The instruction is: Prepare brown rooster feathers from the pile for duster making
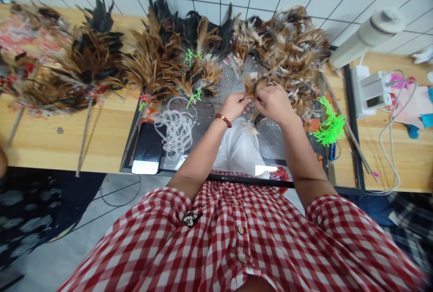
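Observation:
Both hands meet over a glass tabletop [209,143], fingertips nearly touching. My left hand [237,105], with a beaded bracelet at the wrist, pinches at the base of a small bunch of brown feathers [251,85]. My right hand [274,102] has its fingers curled in against the same feathers, back of the hand upward. The bunch's base is hidden between the fingers. Just beyond lies a large heap of loose brown and white feathers [287,44]. Left of my hands are small feather bunches tied with green yarn [194,96] and a tangle of clear flat strip [176,130].
A dark phone [148,148] lies near the front left edge. Bright green yarn pieces [328,123] and a thin rod [352,139] are to the right. A white bottle [368,37], a power adapter [374,91] with cables, and feather dusters [89,66] stand farther out. People sit at both sides.

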Available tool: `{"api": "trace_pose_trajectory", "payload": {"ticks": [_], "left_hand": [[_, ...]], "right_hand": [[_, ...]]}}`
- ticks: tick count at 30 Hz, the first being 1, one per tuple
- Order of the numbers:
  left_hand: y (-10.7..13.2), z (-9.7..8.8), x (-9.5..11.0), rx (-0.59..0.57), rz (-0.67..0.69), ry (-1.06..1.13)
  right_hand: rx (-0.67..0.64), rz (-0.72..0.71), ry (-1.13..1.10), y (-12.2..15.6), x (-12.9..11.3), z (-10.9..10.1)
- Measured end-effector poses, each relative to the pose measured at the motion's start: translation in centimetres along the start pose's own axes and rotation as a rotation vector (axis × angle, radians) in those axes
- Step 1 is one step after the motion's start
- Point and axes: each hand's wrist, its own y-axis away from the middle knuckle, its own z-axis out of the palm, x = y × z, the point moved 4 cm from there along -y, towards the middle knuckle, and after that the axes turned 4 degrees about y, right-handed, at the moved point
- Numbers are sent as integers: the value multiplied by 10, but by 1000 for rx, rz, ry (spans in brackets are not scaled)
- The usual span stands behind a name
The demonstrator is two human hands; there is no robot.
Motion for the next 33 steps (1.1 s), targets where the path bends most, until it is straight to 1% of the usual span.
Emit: {"api": "trace_pose_trajectory", "payload": {"ticks": [3, 5, 7, 8, 10, 12, 15, 17, 19, 20, 22, 23, 25, 27, 29, 31, 33], "left_hand": [[1, 1, -1, -14, 22, -100], [0, -1, -1, 50, 21, -58], [-1, -4, 1, 145, 12, 60], [-2, -6, 2, 186, 2, 119], [-3, -7, 3, 228, -19, 203], [-3, -8, 4, 240, -28, 238], [-4, -7, 4, 238, -23, 251], [-4, -7, 3, 233, -27, 256], [-3, -8, 4, 231, -35, 272], [-2, -8, 5, 230, -37, 285], [-1, -9, 8, 227, -46, 319], [0, -10, 9, 223, -52, 336], [2, -10, 11, 212, -64, 364], [2, -10, 11, 200, -69, 381], [2, -10, 10, 192, -64, 386], [1, -11, 9, 170, -55, 376], [1, -12, 8, 113, -56, 356]], "right_hand": [[17, 2, -12, 0, 1, -2], [43, 46, -21, 2, 7, -7], [58, 90, -43, 4, 13, -12], [40, 80, -67, 5, 15, -13], [-56, -8, -144, 6, 13, -10], [-181, -102, -216, 7, 7, -4], [-322, -120, -217, 7, -2, 9], [-344, -113, -286, 6, -5, 14], [-259, -66, -519, 4, -1, 14], [-190, -14, -678, 3, 4, 12], [-70, 134, -980, 2, 17, 12], [-35, 210, -1100, 2, 22, 13], [-9, 333, -1275, 1, 29, 16], [15, 424, -1371, 0, 30, 20], [55, 480, -1411, -2, 29, 22], [101, 498, -1429, -4, 26, 24], [161, 502, -1436, -6, 25, 25]]}}
